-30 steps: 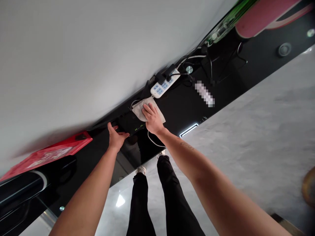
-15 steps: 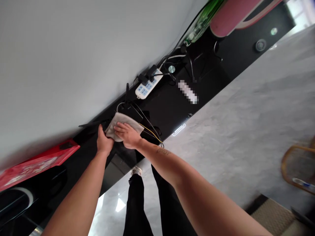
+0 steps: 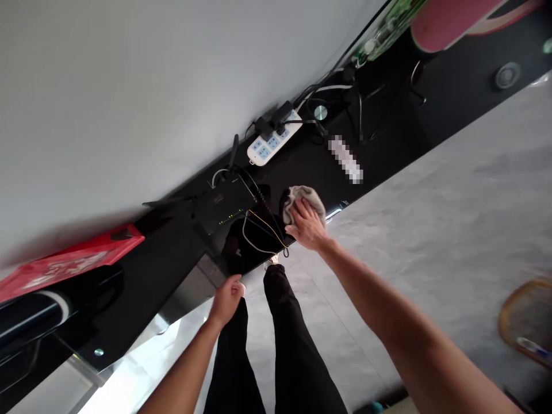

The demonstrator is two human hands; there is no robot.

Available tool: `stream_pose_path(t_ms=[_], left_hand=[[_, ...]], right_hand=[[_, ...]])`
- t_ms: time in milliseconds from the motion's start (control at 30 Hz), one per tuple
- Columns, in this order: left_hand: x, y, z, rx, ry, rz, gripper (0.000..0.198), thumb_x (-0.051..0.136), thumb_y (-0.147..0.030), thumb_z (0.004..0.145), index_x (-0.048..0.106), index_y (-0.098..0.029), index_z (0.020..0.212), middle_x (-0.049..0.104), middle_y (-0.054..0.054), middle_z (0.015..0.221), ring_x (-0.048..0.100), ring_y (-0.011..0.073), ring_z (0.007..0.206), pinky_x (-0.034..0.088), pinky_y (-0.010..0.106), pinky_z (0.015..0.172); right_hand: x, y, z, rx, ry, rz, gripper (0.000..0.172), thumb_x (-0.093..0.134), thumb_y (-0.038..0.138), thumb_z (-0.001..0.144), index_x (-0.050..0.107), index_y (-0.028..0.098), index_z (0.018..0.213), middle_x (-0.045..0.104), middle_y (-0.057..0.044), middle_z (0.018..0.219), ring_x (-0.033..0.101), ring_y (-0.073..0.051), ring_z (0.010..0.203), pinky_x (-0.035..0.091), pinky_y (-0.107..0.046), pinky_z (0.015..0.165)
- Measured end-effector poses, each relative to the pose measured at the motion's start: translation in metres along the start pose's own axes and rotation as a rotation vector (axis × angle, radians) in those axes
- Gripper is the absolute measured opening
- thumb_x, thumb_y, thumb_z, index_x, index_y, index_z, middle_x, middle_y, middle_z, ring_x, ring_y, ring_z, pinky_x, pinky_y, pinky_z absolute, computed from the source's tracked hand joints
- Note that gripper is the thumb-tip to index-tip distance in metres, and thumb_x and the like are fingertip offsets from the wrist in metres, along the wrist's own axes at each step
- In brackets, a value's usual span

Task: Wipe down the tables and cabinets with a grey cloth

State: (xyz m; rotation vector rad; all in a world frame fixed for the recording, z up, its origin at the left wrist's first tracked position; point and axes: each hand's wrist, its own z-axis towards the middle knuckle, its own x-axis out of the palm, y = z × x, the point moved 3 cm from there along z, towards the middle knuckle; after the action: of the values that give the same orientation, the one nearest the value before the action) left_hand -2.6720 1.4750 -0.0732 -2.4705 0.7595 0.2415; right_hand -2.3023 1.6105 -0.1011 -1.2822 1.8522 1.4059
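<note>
My right hand [image 3: 305,224] rests on a bunched grey cloth [image 3: 304,198] on the glossy black desktop [image 3: 172,247], near the desk's front edge. A black router [image 3: 224,207] with small green lights sits left of the cloth, with thin white and yellow cables [image 3: 259,230] beside it. My left hand [image 3: 227,300] is off the desk, beyond its edge, above my black-trousered leg [image 3: 235,356], and it holds nothing I can see. A white power strip [image 3: 273,138] with black plugs lies against the wall, away from both hands.
A red bag [image 3: 73,264] lies at the desk's left. A pink object [image 3: 452,23] and a green-lit item [image 3: 388,29] stand at the far end. Black cables trail near a round metal grommet [image 3: 320,112]. A gold-rimmed object [image 3: 528,319] sits on the grey floor [image 3: 431,230].
The cloth has moved off the router to the right and is bunched under my right hand. My left hand has dropped back off the desk towards my legs.
</note>
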Motion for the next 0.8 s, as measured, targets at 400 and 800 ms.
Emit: stream_pose_path(t_ms=[400,800], left_hand=[[0.140,-0.047,0.027,-0.299,0.189,-0.305,0.107,0.090,-0.024,0.076,0.041,-0.023,0.171,0.056,0.024,0.164,0.072,0.0301,0.121,0.057,0.044,0.107],[0.122,-0.014,-0.004,-0.204,0.261,-0.425,0.084,0.085,-0.049,0.075,0.060,-0.018,0.149,0.070,0.023,0.146,0.069,0.0351,0.134,0.056,0.046,0.110]], right_hand=[[-0.017,-0.030,0.152,-0.120,-0.149,-0.049,0.081,0.059,0.052,0.106,0.036,0.020,0.176,0.020,-0.013,0.189,0.012,-0.045,0.173,0.016,-0.072,0.136],[0.029,-0.028,-0.029,-0.279,0.166,-0.061,0.054,0.053,0.039,0.112,0.059,0.026,0.164,0.041,-0.008,0.182,0.027,-0.035,0.171,0.026,-0.058,0.137]])
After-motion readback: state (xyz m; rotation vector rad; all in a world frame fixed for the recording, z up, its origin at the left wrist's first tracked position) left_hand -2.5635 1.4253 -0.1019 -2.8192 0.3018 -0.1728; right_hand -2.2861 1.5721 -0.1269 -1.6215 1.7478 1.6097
